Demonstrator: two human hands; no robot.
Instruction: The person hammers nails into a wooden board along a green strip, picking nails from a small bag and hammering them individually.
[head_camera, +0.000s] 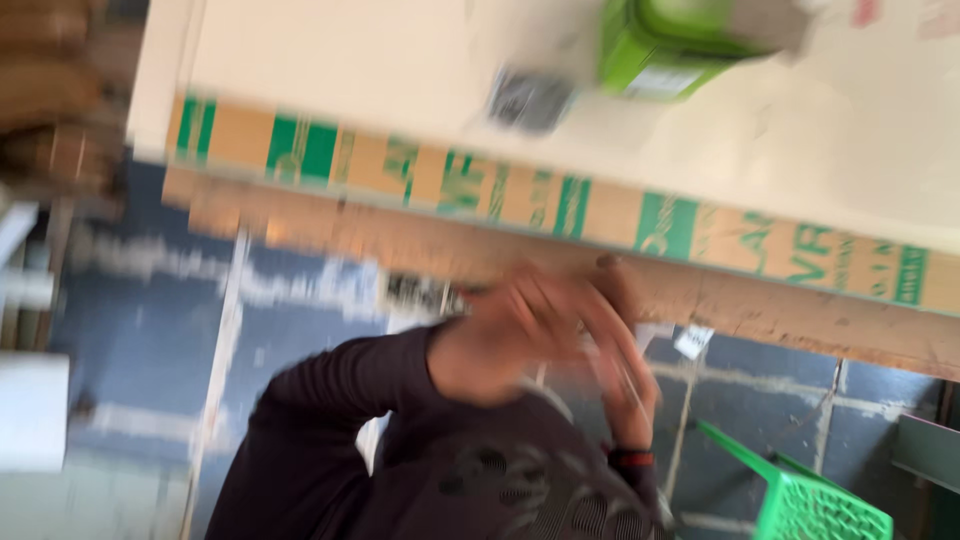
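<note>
The picture is heavily motion-blurred. My left hand (492, 345) comes in from the lower left on a dark long sleeve. It meets my right hand (612, 335), which rises from a wrist wearing a dark and red band (632, 458). The two hands touch or overlap just below the front edge of a white board (380, 70). A finger of my right hand reaches up to the board's tan and green edge strip (600, 210). Whether either hand holds anything is lost in the blur.
A green boxy object (665, 45) and a small grey object (530, 100) lie on the white board near the top. A green plastic basket (815, 505) stands at the lower right on a blue tiled floor (150, 330). Pale objects sit at the left edge.
</note>
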